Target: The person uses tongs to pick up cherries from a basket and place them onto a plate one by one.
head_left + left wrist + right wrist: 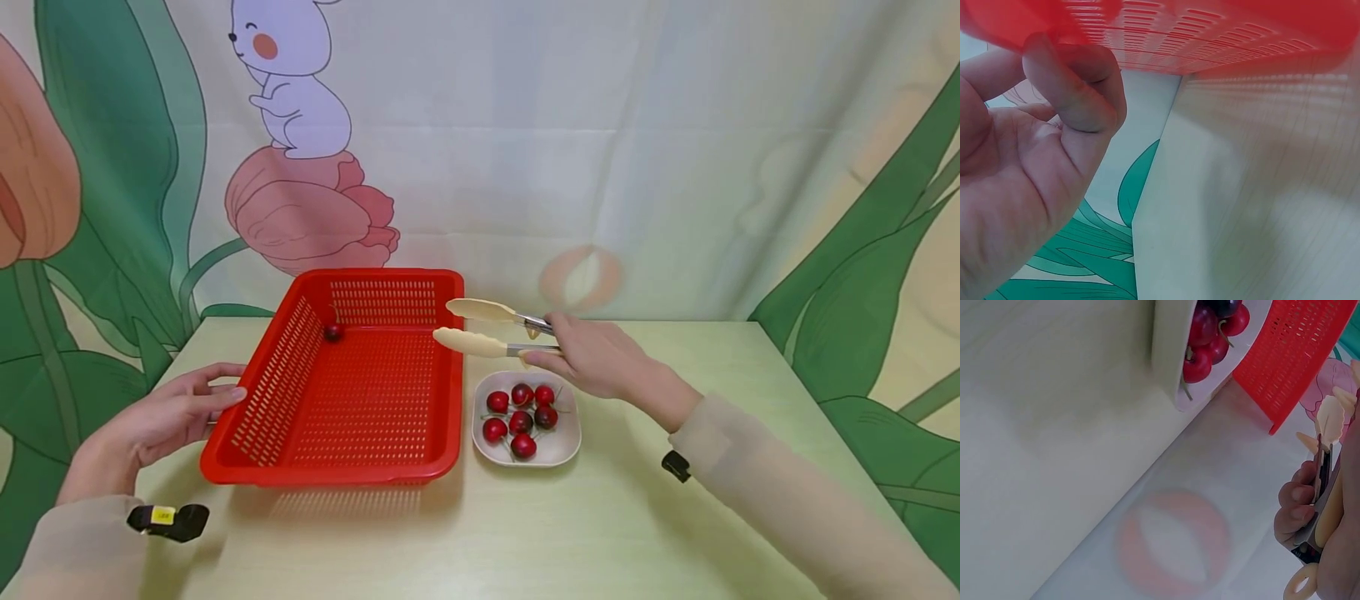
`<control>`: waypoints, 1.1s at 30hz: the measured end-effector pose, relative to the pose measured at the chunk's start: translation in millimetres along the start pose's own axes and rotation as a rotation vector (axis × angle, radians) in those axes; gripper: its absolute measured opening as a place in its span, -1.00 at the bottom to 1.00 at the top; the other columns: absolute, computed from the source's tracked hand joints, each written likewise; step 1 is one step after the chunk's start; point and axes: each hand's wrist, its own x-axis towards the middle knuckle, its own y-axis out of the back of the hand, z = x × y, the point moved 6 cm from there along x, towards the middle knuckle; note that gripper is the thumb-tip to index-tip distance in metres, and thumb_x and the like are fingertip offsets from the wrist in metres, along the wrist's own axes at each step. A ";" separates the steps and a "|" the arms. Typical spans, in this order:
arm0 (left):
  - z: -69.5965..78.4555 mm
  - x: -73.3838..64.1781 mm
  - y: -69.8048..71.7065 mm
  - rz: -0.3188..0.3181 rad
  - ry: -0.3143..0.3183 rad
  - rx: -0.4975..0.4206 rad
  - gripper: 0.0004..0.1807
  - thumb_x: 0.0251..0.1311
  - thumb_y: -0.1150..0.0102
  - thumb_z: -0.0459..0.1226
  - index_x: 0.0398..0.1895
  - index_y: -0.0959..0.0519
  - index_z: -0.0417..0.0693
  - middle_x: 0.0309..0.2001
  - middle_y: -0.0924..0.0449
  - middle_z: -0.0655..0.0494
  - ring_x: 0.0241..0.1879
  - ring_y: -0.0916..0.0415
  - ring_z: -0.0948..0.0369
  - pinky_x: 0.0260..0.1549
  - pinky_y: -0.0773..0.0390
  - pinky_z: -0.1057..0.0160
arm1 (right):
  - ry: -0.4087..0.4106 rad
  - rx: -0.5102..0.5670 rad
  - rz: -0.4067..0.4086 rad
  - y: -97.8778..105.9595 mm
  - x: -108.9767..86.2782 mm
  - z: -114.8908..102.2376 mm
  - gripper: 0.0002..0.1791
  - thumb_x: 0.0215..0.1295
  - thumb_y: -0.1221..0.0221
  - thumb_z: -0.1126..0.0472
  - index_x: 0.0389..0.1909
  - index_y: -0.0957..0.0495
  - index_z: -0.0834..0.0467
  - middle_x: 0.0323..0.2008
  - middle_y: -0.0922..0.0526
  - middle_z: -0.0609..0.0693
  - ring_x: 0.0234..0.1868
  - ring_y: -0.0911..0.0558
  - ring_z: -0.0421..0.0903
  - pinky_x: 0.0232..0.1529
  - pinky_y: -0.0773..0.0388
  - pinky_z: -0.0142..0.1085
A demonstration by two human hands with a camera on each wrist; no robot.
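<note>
My left hand (176, 410) grips the left rim of a red perforated plastic basket (360, 392); in the left wrist view its fingers (1072, 90) are bent up against the rim. The basket's near side stands raised over the table, with a shadow under it. One dark cherry (333, 332) lies inside, in the far left corner. My right hand (592, 354) holds tongs (487, 343) with cream tips and metal arms. Their tips are spread, nothing between them, and overlap the basket's right rim. Below that hand, a white dish (485, 446) holds several red cherries (521, 422) with stems.
The pale wooden table (600, 533) meets a printed curtain (480, 167) just behind the basket. The dish sits close beside the basket's right wall. Dark straps with small devices (168, 521) are worn at both wrists.
</note>
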 end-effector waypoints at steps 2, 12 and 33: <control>0.1 0.4 -0.2 -0.004 -0.004 -0.001 -0.42 0.56 -0.02 -0.25 0.48 -0.02 -0.12 0.08 -0.64 0.13 -0.01 -0.68 0.03 0.00 -0.68 0.01 | -0.014 0.011 -0.017 0.8 4.9 -1.0 -0.42 0.46 0.00 -0.41 -0.10 -0.37 0.07 -0.48 -0.48 -0.12 -0.52 -0.47 -0.12 -0.52 -0.42 -0.22; 1.7 1.6 -1.0 -0.020 -0.007 -0.010 -0.47 0.57 0.00 -0.25 0.44 -0.06 -0.09 0.08 -0.65 0.10 -0.01 -0.68 0.01 0.00 -0.68 0.02 | -0.044 0.038 -0.067 4.4 29.2 -8.0 -0.34 0.43 0.04 -0.47 -0.14 -0.39 0.10 -0.50 -0.43 -0.05 -0.55 -0.44 -0.09 -0.55 -0.33 -0.24; 2.6 -0.1 -0.5 -0.008 -0.011 -0.027 -0.52 0.57 -0.01 -0.27 0.41 -0.11 -0.05 0.07 -0.65 0.10 -0.02 -0.69 0.02 -0.01 -0.68 0.02 | 0.016 -0.126 -0.141 4.7 80.5 -57.2 -0.33 0.44 0.07 -0.47 -0.14 -0.38 0.12 -0.31 -0.49 -0.04 -0.36 -0.54 -0.07 -0.44 -0.47 -0.23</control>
